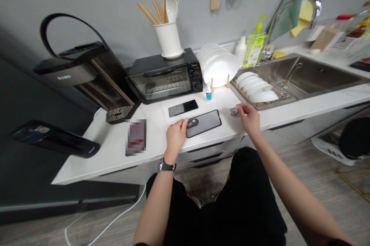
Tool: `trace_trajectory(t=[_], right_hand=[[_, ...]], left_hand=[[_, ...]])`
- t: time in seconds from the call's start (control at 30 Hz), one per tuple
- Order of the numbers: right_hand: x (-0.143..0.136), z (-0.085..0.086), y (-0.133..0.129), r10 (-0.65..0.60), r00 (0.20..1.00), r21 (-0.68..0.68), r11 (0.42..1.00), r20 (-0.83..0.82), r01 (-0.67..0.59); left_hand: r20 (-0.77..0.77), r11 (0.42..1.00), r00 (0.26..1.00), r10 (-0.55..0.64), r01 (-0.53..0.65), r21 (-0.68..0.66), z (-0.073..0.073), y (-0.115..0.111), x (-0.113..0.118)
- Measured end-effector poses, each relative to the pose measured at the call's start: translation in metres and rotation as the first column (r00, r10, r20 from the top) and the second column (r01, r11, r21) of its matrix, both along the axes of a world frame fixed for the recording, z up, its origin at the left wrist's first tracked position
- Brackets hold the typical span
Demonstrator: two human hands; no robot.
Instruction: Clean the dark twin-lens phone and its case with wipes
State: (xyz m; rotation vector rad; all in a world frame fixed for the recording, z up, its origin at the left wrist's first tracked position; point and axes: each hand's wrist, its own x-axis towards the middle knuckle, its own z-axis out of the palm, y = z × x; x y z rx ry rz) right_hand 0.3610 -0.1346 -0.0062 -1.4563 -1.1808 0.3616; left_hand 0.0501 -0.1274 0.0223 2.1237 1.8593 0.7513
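A phone case (pixel 206 123) with a dark rim and a round camera ring lies on the white counter. My left hand (pixel 176 134) pinches its left end by the camera ring. Over the counter to the right, my right hand (pixel 249 118) has thumb and fingers closed on a small crumpled grey cloth (pixel 234 112). Behind the case lies a dark phone (pixel 183 108), with a small white bottle with a blue label (pixel 208 92) to its right. A partly pixelated dark packet (pixel 136 138) rests on the counter to the left.
A black toaster oven (pixel 164 80) holds up a white utensil pot (pixel 168 40). Plates (pixel 221 69) stand beside it. At the right is a sink (pixel 318 74) with bowls (pixel 257 88). A black machine (pixel 92 76) and a dark cylindrical object (pixel 58 138) are at the left.
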Motion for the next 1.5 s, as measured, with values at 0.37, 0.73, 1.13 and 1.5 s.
trace_trajectory(t=[0.37,0.73,1.13,1.5], right_hand=[[0.003,-0.004,0.006,0.158,0.956,-0.242,0.965,0.247,-0.097],[0.001,-0.007,0.006,0.140,0.924,-0.224,0.973,0.357,-0.061],[0.000,-0.005,0.001,0.118,0.937,-0.175,0.983,0.328,-0.062],[-0.058,0.025,0.014,0.430,0.895,-0.099,0.902,0.118,-0.420]], left_hand=[[-0.243,0.998,0.969,0.046,-0.037,0.041,0.013,0.036,-0.007],[-0.166,0.969,0.966,-0.197,0.218,0.115,-0.018,0.109,-0.052],[0.251,0.963,0.946,-0.203,0.145,0.229,0.019,0.048,-0.028],[0.777,0.825,0.629,-0.034,0.456,-0.334,0.035,0.000,0.016]])
